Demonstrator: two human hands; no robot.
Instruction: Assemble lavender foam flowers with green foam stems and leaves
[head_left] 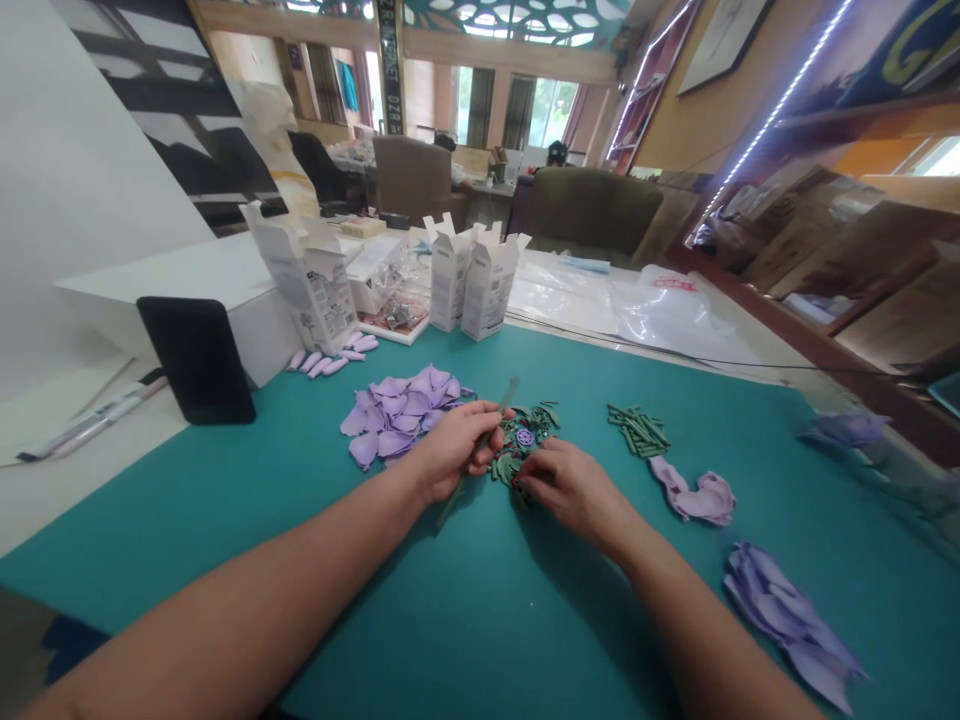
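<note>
My left hand (pixel 469 445) is closed around a thin green plastic stem (pixel 451 506), which slants up and to the right through the fist. My right hand (pixel 566 485) reaches into a pile of small green leaf-like pieces (pixel 508 468), its fingertips pinched together low at the pile's right side. What those fingertips hold, if anything, is hidden. A purple round openwork piece (pixel 525 437) and some red bits lie in the same pile. Just left of my left hand is a heap of purple petal pieces (pixel 401 410).
Short green sticks (pixel 639 430) lie to the right, with pale pink curved pieces (pixel 697 495) and stacked purple petals (pixel 791 620) nearer. Slim pale pieces (pixel 326 362), white boxes (pixel 491 285) and a black tablet-like object (pixel 197 360) stand or lie behind. A plastic bag (pixel 667 305) covers the back right.
</note>
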